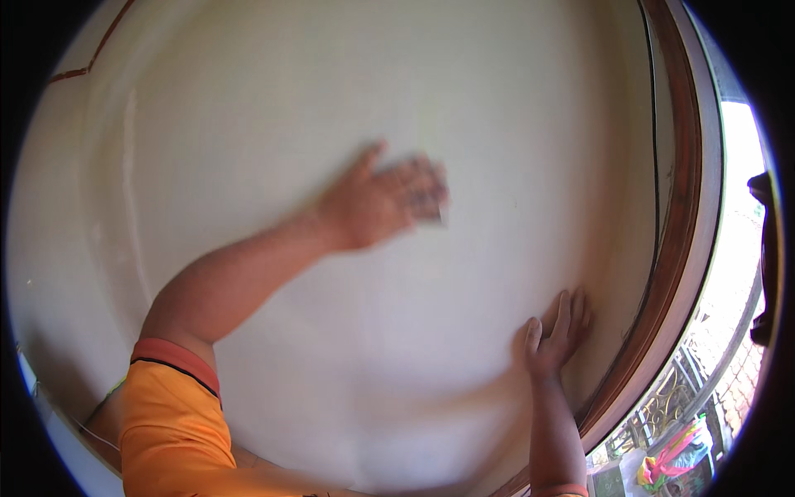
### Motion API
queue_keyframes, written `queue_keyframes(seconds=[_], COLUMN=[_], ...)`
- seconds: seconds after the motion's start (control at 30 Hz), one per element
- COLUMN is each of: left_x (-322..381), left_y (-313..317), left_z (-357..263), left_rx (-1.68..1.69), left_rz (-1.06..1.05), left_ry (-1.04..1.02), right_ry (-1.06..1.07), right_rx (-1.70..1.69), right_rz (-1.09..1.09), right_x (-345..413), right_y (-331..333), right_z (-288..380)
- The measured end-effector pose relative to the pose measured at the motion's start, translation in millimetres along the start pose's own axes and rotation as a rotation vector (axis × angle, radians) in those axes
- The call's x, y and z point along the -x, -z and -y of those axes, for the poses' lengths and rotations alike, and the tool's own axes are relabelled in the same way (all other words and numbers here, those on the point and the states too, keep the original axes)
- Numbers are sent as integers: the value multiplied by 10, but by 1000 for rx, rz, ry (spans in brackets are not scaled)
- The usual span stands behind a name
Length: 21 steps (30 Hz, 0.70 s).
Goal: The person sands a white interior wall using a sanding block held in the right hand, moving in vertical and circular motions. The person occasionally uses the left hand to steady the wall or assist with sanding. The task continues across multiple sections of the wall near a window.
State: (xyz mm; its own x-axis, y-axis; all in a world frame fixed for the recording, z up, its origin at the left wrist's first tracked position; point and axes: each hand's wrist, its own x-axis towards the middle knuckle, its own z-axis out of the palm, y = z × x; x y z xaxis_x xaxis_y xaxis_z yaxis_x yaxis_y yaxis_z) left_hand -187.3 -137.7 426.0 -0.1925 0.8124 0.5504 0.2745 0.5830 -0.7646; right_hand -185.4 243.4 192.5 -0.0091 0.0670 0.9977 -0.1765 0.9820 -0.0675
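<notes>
A smooth off-white wall [298, 112] fills most of the view. My left hand [382, 202] is blurred by motion at the middle of this wall, one digit sticking up. Under its bent fingers shows the edge of a small dark grey piece [433, 214], too blurred to name surely. Lower down on the right, my right hand [559, 338] rests against the wall with fingers spread and holds nothing. An orange sleeve with a red cuff [177, 366] covers my left upper arm.
A brown wooden frame [686, 155] borders the wall at right, with a black cable [653, 124] running beside it. Beyond it, outdoors, are a metal grille [664, 397] and a colourful cloth or bag [677, 456]. A red-brown line [68, 75] crosses the upper left.
</notes>
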Motion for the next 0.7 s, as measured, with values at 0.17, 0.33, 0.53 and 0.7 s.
queue_keyframes(seconds=[0.17,0.33,0.53,0.7], left_x=[-638,-357,561,-240], left_y=[-7,-82,27,-76], left_z=[1379,268,-694,1418], left_rx=[-139,-55,143,-127], left_rz=[-595,-542,126,-406], left_ry=[394,520,140,435], right_ry=[-1,-7,7,17], right_rx=[38,9,38,32], right_rz=[-6,-7,13,12], right_x=[16,62,76,63], right_y=[7,9,50,49], right_z=[-16,-19,-14,39])
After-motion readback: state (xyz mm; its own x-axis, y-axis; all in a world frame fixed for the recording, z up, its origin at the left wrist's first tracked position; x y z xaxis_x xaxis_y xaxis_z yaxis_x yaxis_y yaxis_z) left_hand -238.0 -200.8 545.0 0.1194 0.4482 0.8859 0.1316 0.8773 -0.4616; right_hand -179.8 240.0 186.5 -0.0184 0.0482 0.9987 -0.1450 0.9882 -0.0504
